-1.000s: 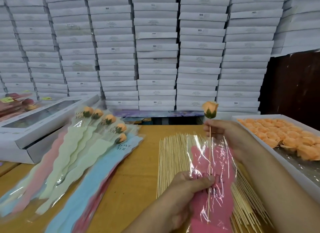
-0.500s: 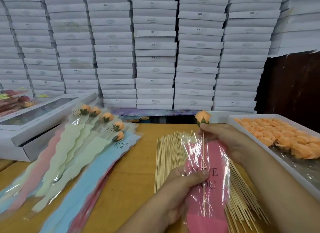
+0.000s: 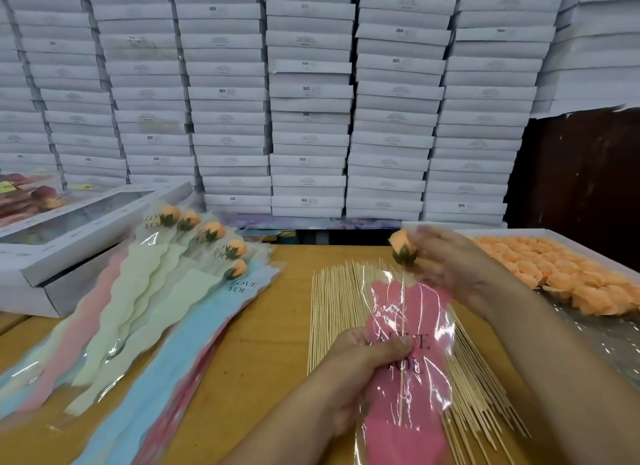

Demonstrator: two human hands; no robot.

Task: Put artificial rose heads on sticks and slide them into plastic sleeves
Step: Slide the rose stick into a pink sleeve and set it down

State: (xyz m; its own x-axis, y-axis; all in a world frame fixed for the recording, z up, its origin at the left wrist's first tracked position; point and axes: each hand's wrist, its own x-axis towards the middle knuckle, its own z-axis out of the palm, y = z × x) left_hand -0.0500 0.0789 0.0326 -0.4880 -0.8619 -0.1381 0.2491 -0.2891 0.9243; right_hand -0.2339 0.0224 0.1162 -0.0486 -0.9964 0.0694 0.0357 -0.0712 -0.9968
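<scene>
Rose going into pink sleeve

Bench (image 3: 263,353) carries loose sticks (image 3: 339,312). Above them, the left hand (image 3: 363,371) pinches the pink sleeve (image 3: 415,388). The right hand (image 3: 450,267), blurred, touches the rose head (image 3: 401,244) with fingers; its stick (image 3: 402,326) is inside the sleeve.

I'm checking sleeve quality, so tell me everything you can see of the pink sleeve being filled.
The pink sleeve is crinkled clear plastic over a pink wavy-topped backing printed "LOVE YOU" in dark letters. It is held above the loose sticks, the left hand pinching its left edge. A stick runs down inside it; its orange rose head, at the right hand, remains above the opening.
</scene>
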